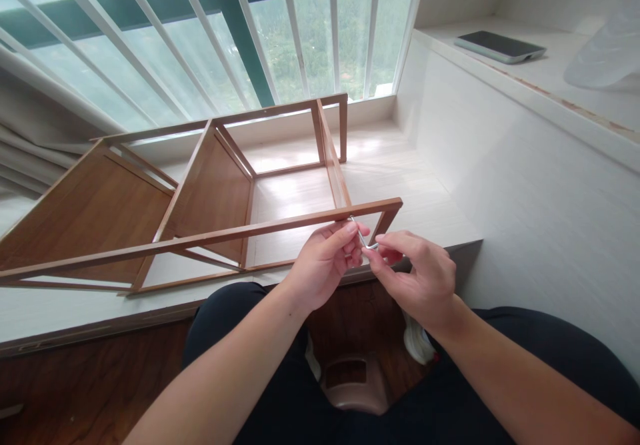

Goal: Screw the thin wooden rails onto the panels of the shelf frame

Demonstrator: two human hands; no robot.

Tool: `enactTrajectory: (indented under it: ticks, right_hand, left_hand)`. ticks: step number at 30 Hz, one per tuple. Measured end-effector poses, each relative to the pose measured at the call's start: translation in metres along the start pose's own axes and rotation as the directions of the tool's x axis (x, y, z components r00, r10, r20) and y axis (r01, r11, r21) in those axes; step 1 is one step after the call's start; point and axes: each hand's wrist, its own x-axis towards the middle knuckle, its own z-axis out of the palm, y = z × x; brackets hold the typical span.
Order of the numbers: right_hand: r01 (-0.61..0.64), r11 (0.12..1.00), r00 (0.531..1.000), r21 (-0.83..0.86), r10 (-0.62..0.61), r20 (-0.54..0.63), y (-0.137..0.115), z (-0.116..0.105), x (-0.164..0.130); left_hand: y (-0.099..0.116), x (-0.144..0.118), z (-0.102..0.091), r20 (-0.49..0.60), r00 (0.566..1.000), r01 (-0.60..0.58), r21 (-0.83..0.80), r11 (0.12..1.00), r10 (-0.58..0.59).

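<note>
A brown wooden shelf rack (210,237) lies on its side on the pale window ledge. At the near rail, close to its right end, a silver L-shaped hex key (363,240) has one end against the wood. My left hand (330,255) pinches the long part of the key just below the rail. With thumb and fingertips, my right hand (417,268) grips the key's bent end. Whatever screw sits at the key's tip is too small to make out.
Behind the rack is a window with white bars (300,32). A phone (500,45) lies on the shelf at upper right, near a translucent plastic object (607,52). A grey curtain (45,105) hangs at left. Below, a pinkish-brown stool (355,388) shows between my legs.
</note>
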Motion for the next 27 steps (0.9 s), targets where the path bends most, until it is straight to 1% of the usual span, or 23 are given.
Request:
enactTrajectory:
  ticks: [2,3,5,6,7,8,9,10,11,12,13,14,15,16,18,23,27]
  right_hand:
    - [-0.010,1.000,1.000,0.002,0.010,0.014,-0.002,-0.001,0.002]
    - [-0.038,0.999,0.999,0.014,0.037,0.028,-0.004,-0.001,0.003]
    - [-0.156,0.985,0.986,0.076,0.150,0.069,-0.011,-0.001,0.004]
    - [-0.245,0.961,0.967,0.124,0.234,0.100,-0.014,-0.001,0.004]
    - [-0.350,0.919,0.934,0.183,0.328,0.139,-0.017,0.000,0.004]
    - [-0.458,0.854,0.887,0.247,0.420,0.192,-0.020,0.001,0.003]
    - [-0.558,0.768,0.829,0.314,0.496,0.260,-0.022,0.002,0.003]
    - [-0.642,0.668,0.766,0.377,0.547,0.336,-0.024,0.003,0.002]
    - [-0.704,0.565,0.710,0.430,0.574,0.408,-0.024,0.004,0.002]
    - [-0.744,0.474,0.666,0.471,0.583,0.465,-0.024,0.006,0.002]
    - [-0.766,0.408,0.638,0.497,0.583,0.504,-0.023,0.006,0.001]
    - [-0.774,0.372,0.625,0.513,0.580,0.523,-0.022,0.007,0.001]
    - [-0.774,0.365,0.624,0.517,0.580,0.524,-0.021,0.006,0.001]
    - [-0.769,0.383,0.631,0.512,0.581,0.514,-0.020,0.006,0.001]
    - [-0.746,0.463,0.664,0.479,0.581,0.472,-0.017,0.004,0.001]
    - [-0.608,0.722,0.793,0.329,0.532,0.298,-0.015,0.000,0.001]
    - [-0.460,0.862,0.887,0.211,0.434,0.160,-0.014,0.000,-0.001]
  left_hand:
    - [0.000,0.000,0.000,-0.016,1.000,-0.001,0.001,1.000,0.001]
    - [0.000,0.000,0.000,-0.025,1.000,-0.005,0.004,1.000,0.005]
    - [0.000,0.001,0.001,-0.042,0.999,-0.021,0.015,1.000,0.022]
    - [0.000,0.001,0.002,-0.048,0.998,-0.031,0.024,0.999,0.032]
    - [0.000,0.001,0.002,-0.050,0.998,-0.039,0.034,0.999,0.041]
    - [0.000,0.001,0.003,-0.050,0.998,-0.043,0.044,0.998,0.046]
    - [0.000,0.001,0.003,-0.048,0.998,-0.042,0.051,0.998,0.045]
    - [0.000,0.001,0.004,-0.045,0.998,-0.038,0.055,0.998,0.041]
    - [0.000,0.000,0.004,-0.042,0.999,-0.032,0.057,0.998,0.035]
    - [0.000,0.000,0.004,-0.040,0.999,-0.028,0.059,0.998,0.030]
    - [0.000,0.000,0.004,-0.039,0.999,-0.025,0.061,0.998,0.027]
    - [0.000,-0.001,0.004,-0.036,0.999,-0.023,0.064,0.998,0.025]
    - [-0.001,-0.001,0.004,-0.032,0.999,-0.023,0.069,0.997,0.025]
    - [-0.001,-0.002,0.003,-0.027,0.999,-0.024,0.074,0.997,0.026]
    - [-0.001,-0.002,0.003,-0.024,0.999,-0.028,0.082,0.996,0.030]
    - [0.000,-0.003,0.002,-0.035,0.998,-0.048,0.086,0.995,0.051]
    - [0.001,-0.003,0.003,-0.030,0.998,-0.051,0.059,0.997,0.053]
